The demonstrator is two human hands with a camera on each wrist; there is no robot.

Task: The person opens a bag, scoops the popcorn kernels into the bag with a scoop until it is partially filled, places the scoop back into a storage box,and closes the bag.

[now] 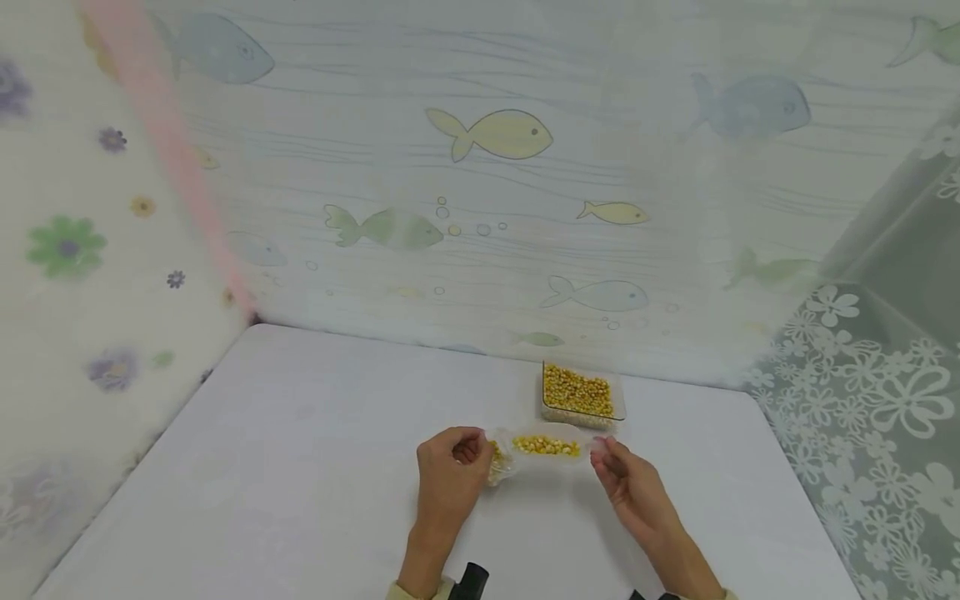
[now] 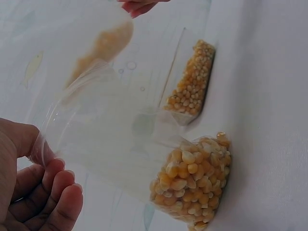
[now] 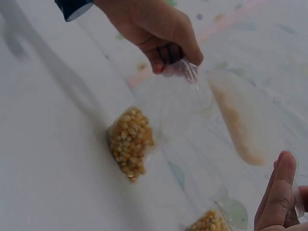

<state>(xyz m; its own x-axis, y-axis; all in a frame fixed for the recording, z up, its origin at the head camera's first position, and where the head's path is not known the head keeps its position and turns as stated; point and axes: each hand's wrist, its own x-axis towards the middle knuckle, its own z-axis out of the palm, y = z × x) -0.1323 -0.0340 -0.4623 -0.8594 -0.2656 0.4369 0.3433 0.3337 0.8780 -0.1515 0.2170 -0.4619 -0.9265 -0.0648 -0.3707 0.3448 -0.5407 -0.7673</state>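
Observation:
My left hand (image 1: 452,473) pinches the rim of a clear plastic bag (image 2: 110,139) between thumb and fingertips. Corn kernels (image 2: 192,175) fill the bottom of the bag, which appears to rest on the table. In my right hand (image 1: 633,492) is the end of a translucent scoop (image 1: 551,431), held between thumb and fingers. A line of yellow kernels (image 1: 546,447) lies inside the scoop. Its far end is at the bag's mouth, seen in the left wrist view. Part of the bag is hidden behind my left hand in the head view.
Behind the hands a clear rectangular container (image 1: 581,419) full of corn kernels stands near the table's back edge. A white cover lies over the table (image 1: 315,467). Fish-printed curtain (image 1: 375,167) hangs behind it, with flowered cloth at both sides.

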